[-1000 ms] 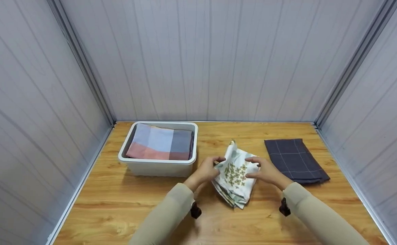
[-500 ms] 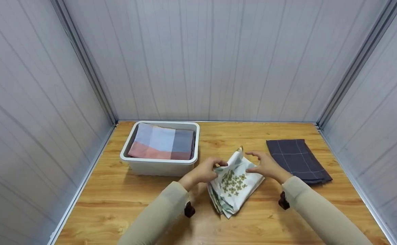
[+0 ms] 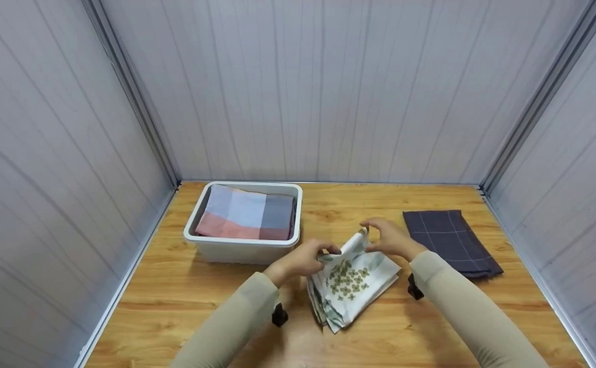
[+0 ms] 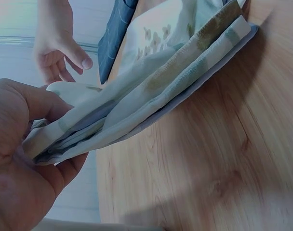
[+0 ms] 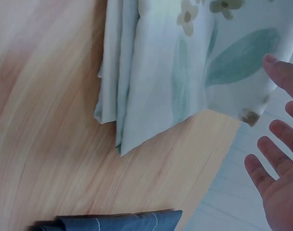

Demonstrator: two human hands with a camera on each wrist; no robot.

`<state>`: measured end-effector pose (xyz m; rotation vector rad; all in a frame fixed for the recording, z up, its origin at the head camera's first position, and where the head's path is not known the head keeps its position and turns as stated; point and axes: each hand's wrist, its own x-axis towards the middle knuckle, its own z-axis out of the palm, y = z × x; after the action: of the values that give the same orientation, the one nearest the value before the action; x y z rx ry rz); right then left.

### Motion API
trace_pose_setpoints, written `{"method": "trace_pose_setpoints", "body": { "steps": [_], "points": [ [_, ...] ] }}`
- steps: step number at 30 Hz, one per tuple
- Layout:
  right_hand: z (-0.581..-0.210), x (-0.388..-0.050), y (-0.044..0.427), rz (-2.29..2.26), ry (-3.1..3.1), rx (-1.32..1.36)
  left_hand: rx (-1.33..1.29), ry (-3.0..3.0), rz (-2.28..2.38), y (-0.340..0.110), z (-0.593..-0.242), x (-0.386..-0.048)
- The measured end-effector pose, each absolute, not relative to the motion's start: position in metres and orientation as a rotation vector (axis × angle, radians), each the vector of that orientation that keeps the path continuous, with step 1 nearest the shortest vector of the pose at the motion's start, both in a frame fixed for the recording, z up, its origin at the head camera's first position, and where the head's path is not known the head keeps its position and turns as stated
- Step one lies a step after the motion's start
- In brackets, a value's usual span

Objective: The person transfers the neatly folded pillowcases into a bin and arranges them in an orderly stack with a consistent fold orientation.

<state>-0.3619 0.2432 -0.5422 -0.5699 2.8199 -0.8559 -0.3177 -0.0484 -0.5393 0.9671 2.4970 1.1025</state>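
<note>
A white cloth with green leaves and ochre flowers point(image 3: 349, 286), folded in several layers, is partly raised off the wooden table. My left hand point(image 3: 303, 258) pinches its left edge; in the left wrist view the thumb and fingers of the left hand point(image 4: 21, 149) grip the stacked layers. By the cloth's raised far corner is my right hand point(image 3: 394, 239), its fingers spread. In the right wrist view the thumb of the right hand point(image 5: 281, 178) overlaps the cloth's edge, while the other fingers stand apart from it; whether the thumb touches cannot be told.
A white plastic bin point(image 3: 241, 242) at the back left holds a folded cloth of blue, grey and coral blocks point(image 3: 249, 212). To the right lies a folded dark cloth with thin pale lines point(image 3: 448, 240). Panel walls point(image 3: 298, 92) rise behind and at both sides.
The floral cloth has turned, its lower end swinging left and its raised corner shifting right. My right hand has moved up to that corner; the left hand keeps its pinch and has shifted slightly left.
</note>
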Motion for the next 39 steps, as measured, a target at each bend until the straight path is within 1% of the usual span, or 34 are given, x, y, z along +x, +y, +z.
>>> {"method": "trace_pose_setpoints", "body": {
  "steps": [14, 20, 28, 39],
  "points": [
    [-0.566, -0.378, 0.237, -0.98, 2.755, -0.621, 0.985, 2.433, 1.141, -0.059, -0.538, -0.316],
    [-0.573, -0.379, 0.24, -1.005, 2.75, -0.57, 0.973, 2.443, 1.152, -0.064, -0.54, -0.316],
    [-0.569, -0.374, 0.251, -1.091, 2.729, -0.455, 0.929, 2.447, 1.192, -0.07, -0.543, -0.317],
    [-0.561, -0.364, 0.28, -1.457, 2.542, -0.487, 0.991, 2.451, 1.283, -0.069, -0.544, -0.316]
  ]
}}
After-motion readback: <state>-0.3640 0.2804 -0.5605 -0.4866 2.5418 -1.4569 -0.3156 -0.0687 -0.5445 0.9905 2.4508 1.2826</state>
